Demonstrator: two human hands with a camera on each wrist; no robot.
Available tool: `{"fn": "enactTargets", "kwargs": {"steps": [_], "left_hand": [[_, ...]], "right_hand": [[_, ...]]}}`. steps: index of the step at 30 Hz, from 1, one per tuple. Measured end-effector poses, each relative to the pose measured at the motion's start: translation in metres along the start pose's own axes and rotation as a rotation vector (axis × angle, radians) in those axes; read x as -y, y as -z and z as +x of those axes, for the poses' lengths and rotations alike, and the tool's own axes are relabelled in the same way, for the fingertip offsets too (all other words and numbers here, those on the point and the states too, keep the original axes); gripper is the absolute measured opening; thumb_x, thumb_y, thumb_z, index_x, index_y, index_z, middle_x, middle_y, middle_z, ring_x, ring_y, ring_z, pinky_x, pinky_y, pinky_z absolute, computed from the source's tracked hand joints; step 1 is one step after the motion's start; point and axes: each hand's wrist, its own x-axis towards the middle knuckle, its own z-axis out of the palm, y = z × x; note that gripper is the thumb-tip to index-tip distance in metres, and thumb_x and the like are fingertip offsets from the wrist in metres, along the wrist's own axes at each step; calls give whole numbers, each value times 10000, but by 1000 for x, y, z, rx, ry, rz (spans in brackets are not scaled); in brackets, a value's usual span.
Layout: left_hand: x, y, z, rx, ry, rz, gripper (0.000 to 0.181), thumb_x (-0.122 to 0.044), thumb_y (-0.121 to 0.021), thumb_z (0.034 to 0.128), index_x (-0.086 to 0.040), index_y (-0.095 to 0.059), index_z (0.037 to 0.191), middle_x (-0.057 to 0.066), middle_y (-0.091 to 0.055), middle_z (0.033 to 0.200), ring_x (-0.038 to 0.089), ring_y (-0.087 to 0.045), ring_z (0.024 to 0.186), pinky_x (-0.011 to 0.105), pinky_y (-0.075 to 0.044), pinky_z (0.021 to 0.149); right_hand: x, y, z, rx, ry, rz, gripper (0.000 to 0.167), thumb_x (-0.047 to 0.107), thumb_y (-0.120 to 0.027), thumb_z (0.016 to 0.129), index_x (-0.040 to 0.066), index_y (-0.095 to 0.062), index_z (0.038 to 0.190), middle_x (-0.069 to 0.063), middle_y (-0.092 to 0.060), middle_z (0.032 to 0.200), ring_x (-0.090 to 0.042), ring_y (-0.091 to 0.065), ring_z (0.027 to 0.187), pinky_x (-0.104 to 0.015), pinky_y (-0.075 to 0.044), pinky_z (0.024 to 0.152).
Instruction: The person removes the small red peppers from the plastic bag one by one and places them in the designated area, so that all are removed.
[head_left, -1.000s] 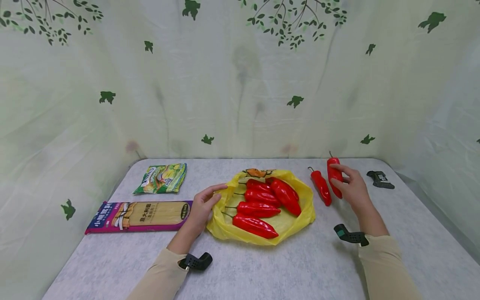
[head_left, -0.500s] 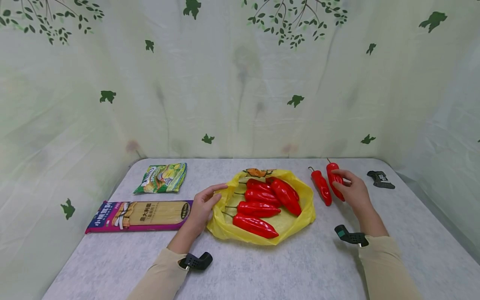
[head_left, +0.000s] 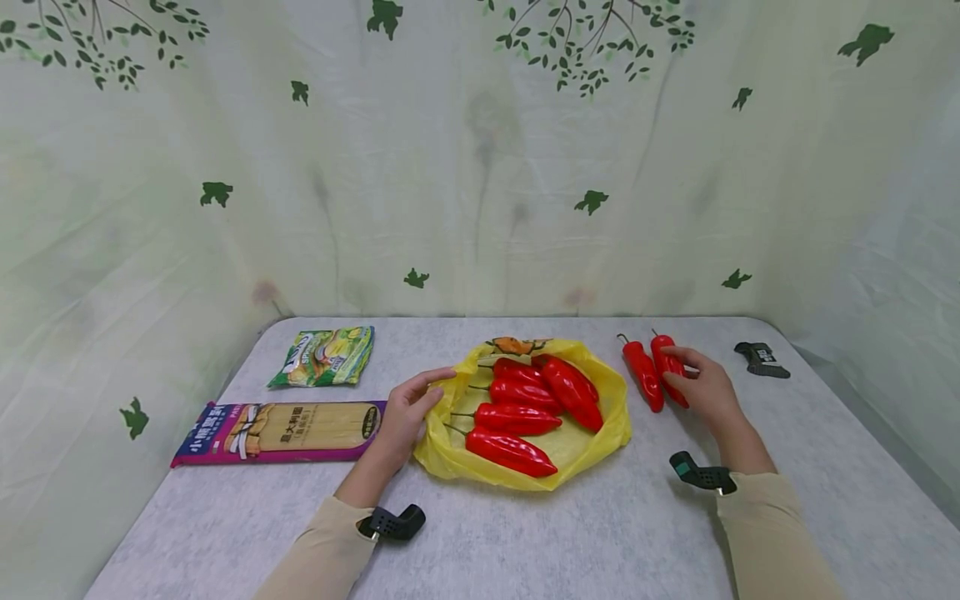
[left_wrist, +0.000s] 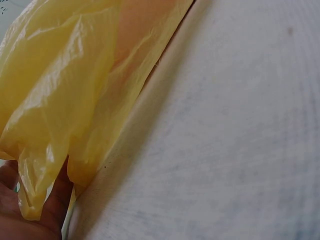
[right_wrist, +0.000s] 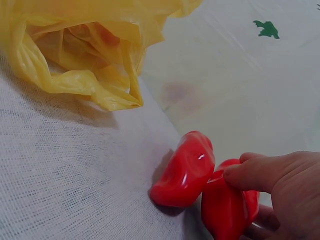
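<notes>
A yellow plastic bag (head_left: 592, 462) lies open mid-table with several red peppers (head_left: 517, 419) in it. At its left rim, my left hand (head_left: 401, 417) holds the plastic; in the left wrist view the hand (left_wrist: 37, 220) has yellow film (left_wrist: 55, 90) between thumb and fingers. Right of the bag, my right hand (head_left: 708, 387) pinches a red pepper (head_left: 663, 360). Close beside it on the left lies another pepper (head_left: 641, 375). The right wrist view shows the gripped pepper (right_wrist: 225, 210) under the thumb of my hand (right_wrist: 290, 190), near the second pepper (right_wrist: 185, 172).
A green snack packet (head_left: 322, 357) lies at the back left, with a long purple noodle pack (head_left: 285, 432) nearer, beside my left forearm. A small black packet (head_left: 761, 359) is at the back right. A leaf-patterned curtain (head_left: 480, 167) hangs behind the table.
The pepper in my right hand has moved down and slightly toward the pepper beside it, from near the table's back edge. My left hand and the bag have stayed put.
</notes>
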Motion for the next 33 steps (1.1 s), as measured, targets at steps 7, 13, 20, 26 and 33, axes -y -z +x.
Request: {"fn": "enactTargets", "kwargs": {"steps": [7, 13, 20, 26, 33], "left_hand": [[0, 0, 1, 2, -1, 4, 341, -130, -531, 1016, -42, -613, 1336, 117, -581, 1442, 223, -418, 1434, 488, -244, 1236], [-1, 0, 0, -3, 8, 13, 342, -143, -531, 1019, -55, -613, 1339, 103, -582, 1444, 224, -425, 1430, 487, -258, 1230], [-1, 0, -2, -6, 22, 29, 335, -142, -525, 1020, -73, -617, 1334, 88, -576, 1451, 225, -418, 1436, 493, -251, 1235], [-2, 0, -1, -5, 27, 23, 330, -137, -514, 1022, -84, -621, 1330, 74, -578, 1449, 213, -428, 1428, 469, -271, 1230], [-2, -1, -1, -6, 22, 27, 337, -140, -521, 1020, -67, -616, 1336, 86, -578, 1450, 220, -430, 1429, 480, -274, 1227]], "right_hand": [[-2, -1, 1, 25, 9, -41, 594, 212, -589, 990, 174, -380, 1545, -242, -304, 1595, -471, -307, 1409, -548, -500, 1035], [-5, 0, 4, 47, 21, -89, 597, 214, -553, 1003, 162, -346, 1561, -275, -319, 1571, -470, -328, 1386, -552, -484, 1054], [-7, 1, 5, 37, -13, -102, 606, 215, -522, 1007, 172, -313, 1573, -288, -301, 1569, -488, -320, 1382, -559, -492, 1039], [-6, 1, 5, 15, -16, -111, 610, 191, -537, 999, 162, -322, 1569, -312, -266, 1546, -506, -305, 1379, -564, -511, 1008], [-4, 0, 5, 27, -8, -92, 618, 198, -531, 1007, 162, -298, 1578, -276, -268, 1595, -497, -307, 1397, -566, -496, 1032]]}}
